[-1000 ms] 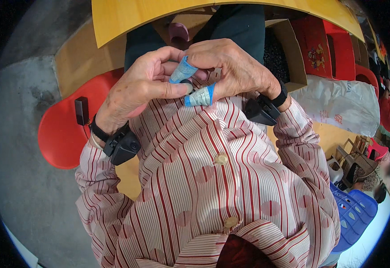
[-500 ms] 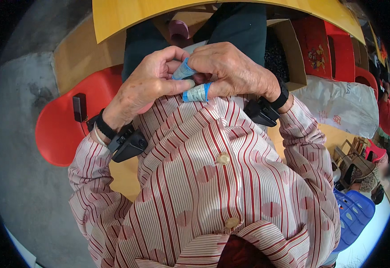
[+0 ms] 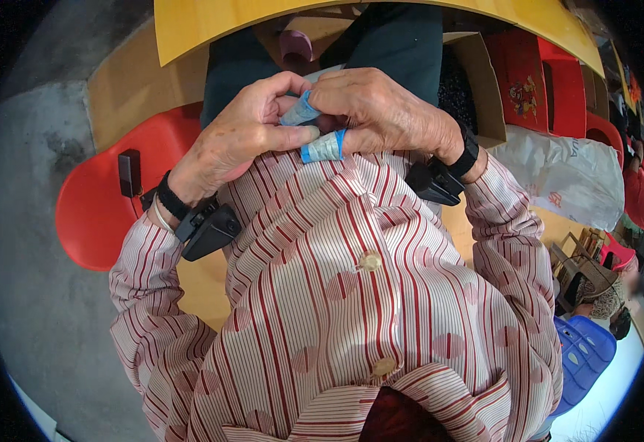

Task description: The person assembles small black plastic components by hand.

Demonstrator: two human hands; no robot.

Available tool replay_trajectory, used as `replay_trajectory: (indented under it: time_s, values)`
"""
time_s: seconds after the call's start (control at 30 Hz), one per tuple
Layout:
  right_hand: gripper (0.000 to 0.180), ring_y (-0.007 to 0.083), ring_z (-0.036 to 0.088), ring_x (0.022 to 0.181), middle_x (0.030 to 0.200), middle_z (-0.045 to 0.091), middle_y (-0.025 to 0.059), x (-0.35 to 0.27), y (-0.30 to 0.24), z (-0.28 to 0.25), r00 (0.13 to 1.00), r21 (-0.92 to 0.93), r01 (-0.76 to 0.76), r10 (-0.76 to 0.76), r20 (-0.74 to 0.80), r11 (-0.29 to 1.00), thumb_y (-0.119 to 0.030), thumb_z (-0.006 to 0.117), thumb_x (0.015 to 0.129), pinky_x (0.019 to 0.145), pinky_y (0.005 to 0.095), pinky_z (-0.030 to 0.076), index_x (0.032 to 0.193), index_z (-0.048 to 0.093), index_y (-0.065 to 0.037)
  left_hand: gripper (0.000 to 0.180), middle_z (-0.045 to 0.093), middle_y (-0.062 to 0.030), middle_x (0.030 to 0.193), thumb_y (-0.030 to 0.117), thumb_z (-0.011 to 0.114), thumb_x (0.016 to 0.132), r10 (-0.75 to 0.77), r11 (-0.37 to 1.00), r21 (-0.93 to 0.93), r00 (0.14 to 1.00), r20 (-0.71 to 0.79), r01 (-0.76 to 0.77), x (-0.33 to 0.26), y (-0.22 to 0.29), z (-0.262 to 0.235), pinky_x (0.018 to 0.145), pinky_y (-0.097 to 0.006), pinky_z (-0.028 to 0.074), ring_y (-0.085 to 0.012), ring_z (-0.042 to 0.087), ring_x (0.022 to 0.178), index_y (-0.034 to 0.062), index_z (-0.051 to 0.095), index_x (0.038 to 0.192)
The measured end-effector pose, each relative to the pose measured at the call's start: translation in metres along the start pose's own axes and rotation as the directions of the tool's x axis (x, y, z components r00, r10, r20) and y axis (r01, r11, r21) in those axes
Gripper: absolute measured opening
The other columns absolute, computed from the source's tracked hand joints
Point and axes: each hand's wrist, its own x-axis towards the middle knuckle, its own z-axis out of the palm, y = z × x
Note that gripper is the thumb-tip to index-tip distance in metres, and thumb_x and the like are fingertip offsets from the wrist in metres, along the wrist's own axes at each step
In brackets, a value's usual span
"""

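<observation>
Over my lap, my left hand (image 3: 241,132) and my right hand (image 3: 385,110) meet at the fingertips. Light-blue wraps cover my right forefinger (image 3: 300,110) and my right thumb (image 3: 323,146). Both hands are closed in a pinch, the left thumb lying close to the wrapped fingertips. Whatever sits between them is hidden by the fingers or too small to name. Each wrist carries a black strap with a black device, the left one (image 3: 211,232) and the right one (image 3: 435,183).
A yellow tabletop (image 3: 204,29) curves across the far side. On my left stands a red chair (image 3: 90,217) with a small black box (image 3: 129,173) on it. To my right are an open cardboard box (image 3: 482,85), a whitish plastic bag (image 3: 576,177) and a blue plastic seat (image 3: 587,353).
Both hands stay together over my lap, the fingertips shifted very slightly. The wrapped right forefinger and thumb have moved a little away from my body.
</observation>
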Motion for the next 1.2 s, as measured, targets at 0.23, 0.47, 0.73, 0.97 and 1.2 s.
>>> replay_trajectory:
  time_s: [0.23, 0.47, 0.73, 0.97, 1.2]
  values:
    - [0.04, 0.0356, 0.055, 0.081, 0.079, 0.056, 0.0151, 0.003, -0.006, -0.003, 0.994, -0.087, 0.092, -0.086, 0.073, 0.992, -0.036, 0.064, 0.071, 0.071, 0.042, 0.046, 0.085, 0.053, 0.001, 0.05, 0.059, -0.0095, 0.101, 0.008, 0.068, 0.077, -0.002, 1.0, 0.016, 1.0, -0.023, 0.003, -0.004, 0.003, 0.003, 0.078, -0.023, 0.046, -0.0105, 0.057, 0.089, -0.0039, 0.044, 0.119]
    - [0.035, 0.0354, 0.055, 0.082, 0.08, 0.056, 0.0155, 0.001, -0.007, 0.0, 0.992, -0.085, 0.117, -0.114, 0.048, 0.989, -0.031, 0.063, 0.072, 0.072, 0.0422, 0.046, 0.083, 0.051, 0.0, 0.052, 0.06, -0.0096, 0.101, 0.007, 0.068, 0.077, -0.013, 1.0, 0.011, 0.999, -0.034, 0.013, -0.006, 0.004, 0.003, 0.076, -0.021, 0.047, -0.0091, 0.057, 0.087, -0.0034, 0.043, 0.121]
    - [0.03, 0.0332, 0.056, 0.077, 0.077, 0.056, 0.0137, -0.001, -0.012, 0.01, 0.995, -0.118, 0.101, -0.1, 0.017, 0.988, -0.025, 0.065, 0.072, 0.07, 0.0409, 0.046, 0.084, 0.053, -0.001, 0.045, 0.059, -0.0096, 0.101, 0.005, 0.068, 0.076, -0.013, 1.0, 0.014, 0.999, -0.05, 0.013, -0.007, -0.003, 0.003, 0.075, -0.021, 0.047, -0.009, 0.057, 0.085, -0.0024, 0.047, 0.116]
    - [0.029, 0.0315, 0.057, 0.076, 0.075, 0.056, 0.0123, 0.001, -0.01, 0.013, 0.988, -0.157, 0.151, -0.146, 0.04, 0.976, -0.025, 0.066, 0.075, 0.068, 0.0398, 0.046, 0.085, 0.054, -0.001, 0.044, 0.06, -0.0095, 0.101, 0.004, 0.067, 0.077, -0.021, 0.999, 0.046, 0.999, -0.03, 0.023, -0.006, -0.01, 0.001, 0.077, -0.021, 0.047, -0.01, 0.058, 0.087, -0.0022, 0.047, 0.116]
    - [0.032, 0.0316, 0.057, 0.077, 0.078, 0.057, 0.0124, -0.005, -0.007, 0.009, 0.993, -0.184, 0.1, -0.109, -0.043, 0.978, -0.027, 0.067, 0.075, 0.068, 0.04, 0.047, 0.087, 0.055, 0.0, 0.05, 0.06, -0.0091, 0.102, 0.008, 0.067, 0.079, 0.0, 1.0, -0.006, 0.999, -0.038, 0.0, -0.007, 0.001, 0.005, 0.08, -0.023, 0.047, -0.0112, 0.058, 0.088, -0.0019, 0.044, 0.122]
